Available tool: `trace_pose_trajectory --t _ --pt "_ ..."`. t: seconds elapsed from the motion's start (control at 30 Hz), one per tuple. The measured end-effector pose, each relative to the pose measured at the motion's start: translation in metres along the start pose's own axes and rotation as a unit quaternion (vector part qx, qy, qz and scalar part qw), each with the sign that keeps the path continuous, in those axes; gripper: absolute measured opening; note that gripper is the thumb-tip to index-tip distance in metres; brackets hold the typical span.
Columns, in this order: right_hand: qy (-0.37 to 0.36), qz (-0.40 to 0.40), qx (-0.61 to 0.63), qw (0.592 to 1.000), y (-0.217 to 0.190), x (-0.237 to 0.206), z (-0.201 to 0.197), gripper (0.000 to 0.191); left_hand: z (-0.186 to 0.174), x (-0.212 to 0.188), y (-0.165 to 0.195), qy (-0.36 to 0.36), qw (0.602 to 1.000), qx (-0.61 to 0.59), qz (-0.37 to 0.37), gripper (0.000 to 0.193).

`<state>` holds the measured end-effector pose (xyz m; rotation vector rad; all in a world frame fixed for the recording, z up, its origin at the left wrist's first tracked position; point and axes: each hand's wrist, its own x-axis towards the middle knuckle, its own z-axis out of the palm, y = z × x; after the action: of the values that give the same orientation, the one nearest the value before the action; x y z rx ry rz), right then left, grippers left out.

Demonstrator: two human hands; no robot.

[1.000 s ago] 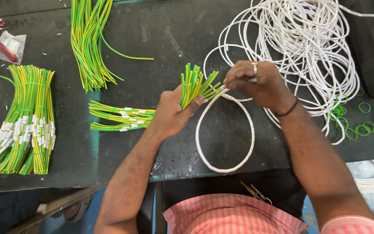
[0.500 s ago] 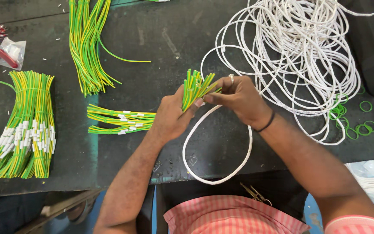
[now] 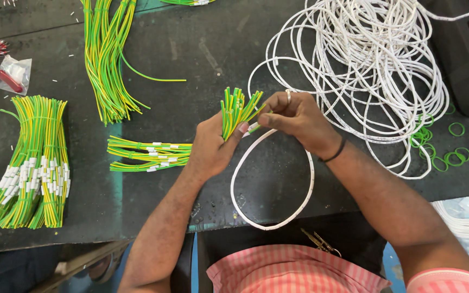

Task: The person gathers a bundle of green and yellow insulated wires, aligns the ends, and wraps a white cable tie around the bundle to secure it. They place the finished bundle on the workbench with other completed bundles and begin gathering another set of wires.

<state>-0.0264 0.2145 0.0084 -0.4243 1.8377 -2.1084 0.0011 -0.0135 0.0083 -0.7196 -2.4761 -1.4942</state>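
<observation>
Green-yellow wire bundle in left hand, right hand pinching — white cable coil behind

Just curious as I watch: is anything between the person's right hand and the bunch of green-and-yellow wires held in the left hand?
Nothing visible. The right hand pinches directly at the bunch of green-and-yellow wires gripped by the left hand.

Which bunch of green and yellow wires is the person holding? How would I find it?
Start at the big tangle of white cord on the dark table, then move left to the two hands. The short bunch of green-yellow wires sticks up from the left hand, the only bunch lifted off the table.
</observation>
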Motion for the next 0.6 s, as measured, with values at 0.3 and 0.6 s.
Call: trace_pose_trajectory --t 0.3,0.6 --pt "-0.077 -0.096 -0.037 0.992 -0.004 -0.003 -0.016 0.020 0.005 -0.002 -0.006 0.070 0.997 -0.012 -0.015 0.028" --pt "0.004 -0.095 0.133 0.987 -0.005 0.006 -0.026 0.023 0.003 -0.001 -0.005 0.040 0.997 -0.031 -0.058 0.030"
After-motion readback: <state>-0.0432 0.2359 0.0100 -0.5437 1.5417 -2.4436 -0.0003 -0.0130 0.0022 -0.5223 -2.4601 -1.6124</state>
